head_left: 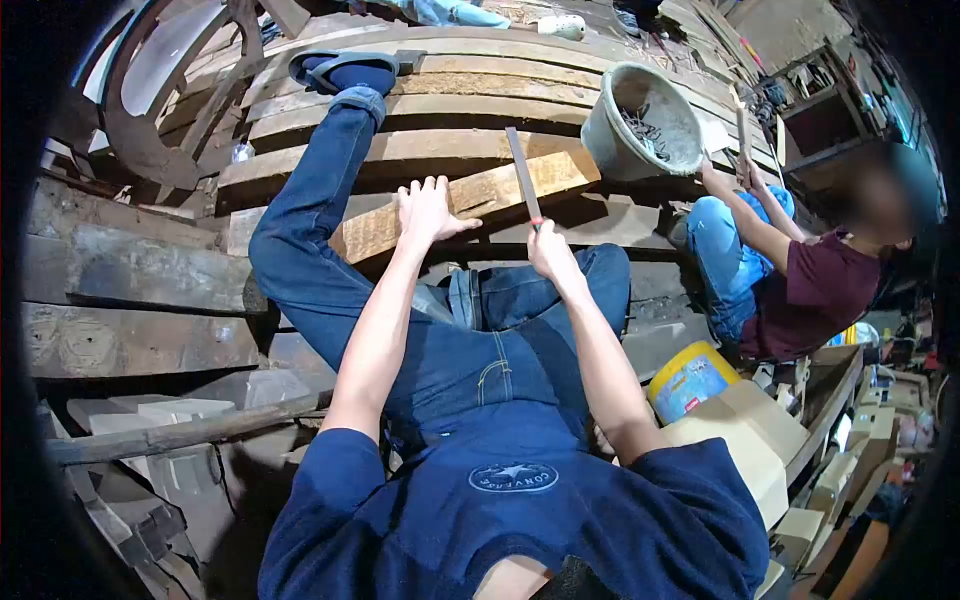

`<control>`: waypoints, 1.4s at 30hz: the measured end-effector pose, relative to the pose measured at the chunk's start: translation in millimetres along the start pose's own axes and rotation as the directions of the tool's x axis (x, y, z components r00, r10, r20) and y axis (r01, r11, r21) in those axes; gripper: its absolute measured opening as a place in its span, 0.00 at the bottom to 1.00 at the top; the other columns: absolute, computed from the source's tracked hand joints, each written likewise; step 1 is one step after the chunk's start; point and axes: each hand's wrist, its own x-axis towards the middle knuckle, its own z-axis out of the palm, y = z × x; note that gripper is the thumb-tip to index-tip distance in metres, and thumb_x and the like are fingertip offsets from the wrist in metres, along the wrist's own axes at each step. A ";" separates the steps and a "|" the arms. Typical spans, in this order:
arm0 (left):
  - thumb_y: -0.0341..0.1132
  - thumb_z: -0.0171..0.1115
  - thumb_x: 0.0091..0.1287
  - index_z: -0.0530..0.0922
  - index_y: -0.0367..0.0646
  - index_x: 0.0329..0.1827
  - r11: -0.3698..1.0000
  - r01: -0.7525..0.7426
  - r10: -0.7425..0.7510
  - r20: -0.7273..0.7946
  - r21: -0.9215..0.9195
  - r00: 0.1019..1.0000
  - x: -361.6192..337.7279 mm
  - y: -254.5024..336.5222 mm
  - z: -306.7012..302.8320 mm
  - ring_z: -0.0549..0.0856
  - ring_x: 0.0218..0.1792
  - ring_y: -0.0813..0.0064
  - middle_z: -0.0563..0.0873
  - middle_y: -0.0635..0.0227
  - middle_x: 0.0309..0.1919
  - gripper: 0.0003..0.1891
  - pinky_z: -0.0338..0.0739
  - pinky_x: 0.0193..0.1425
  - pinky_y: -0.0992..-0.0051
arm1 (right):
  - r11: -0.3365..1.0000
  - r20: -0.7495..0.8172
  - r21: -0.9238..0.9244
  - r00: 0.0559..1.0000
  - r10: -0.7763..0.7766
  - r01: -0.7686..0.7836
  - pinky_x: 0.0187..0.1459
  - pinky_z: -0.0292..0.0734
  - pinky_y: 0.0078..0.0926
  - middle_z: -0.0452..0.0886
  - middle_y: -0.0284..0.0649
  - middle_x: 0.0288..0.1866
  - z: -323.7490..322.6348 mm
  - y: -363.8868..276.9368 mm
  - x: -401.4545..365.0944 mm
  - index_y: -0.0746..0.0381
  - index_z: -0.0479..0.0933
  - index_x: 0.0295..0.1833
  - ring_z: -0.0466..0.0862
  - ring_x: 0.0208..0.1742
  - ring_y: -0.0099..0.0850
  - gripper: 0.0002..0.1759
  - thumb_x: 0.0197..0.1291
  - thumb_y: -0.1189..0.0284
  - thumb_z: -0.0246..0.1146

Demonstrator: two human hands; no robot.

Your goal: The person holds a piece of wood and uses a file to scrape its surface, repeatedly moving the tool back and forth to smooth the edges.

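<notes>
A short, squared wood block (486,196) lies at a slant in front of me, above my lap. My left hand (424,212) rests on its left part, fingers stretched over the top and thumb held out to the side. In my right hand (550,248) is a flat metal file (521,172), gripped by its handle, which shows a bit of red. The long grey blade points up and away from me and overlaps the right part of the block in this view.
A grey bucket (645,125) holding thin metal pieces stands beyond the block at right. Another person (820,270) in a maroon shirt sits close by on the right. Wooden planks (440,95) lie ahead. A yellow tub (690,380) is near my right elbow; a pole (190,432) lies left.
</notes>
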 end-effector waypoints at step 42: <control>0.81 0.70 0.40 0.78 0.40 0.63 0.999 -0.014 0.018 -0.099 0.042 0.995 3.3 -3.0 10.4 0.80 0.58 0.56 0.83 0.56 0.57 0.57 0.69 0.61 0.55 | 0.993 0.115 -0.063 0.988 0.107 -0.100 0.44 0.84 0.59 0.85 0.65 0.35 -35.7 -30.9 -73.7 0.66 0.66 0.54 0.87 0.41 0.63 0.20 0.74 0.59 0.55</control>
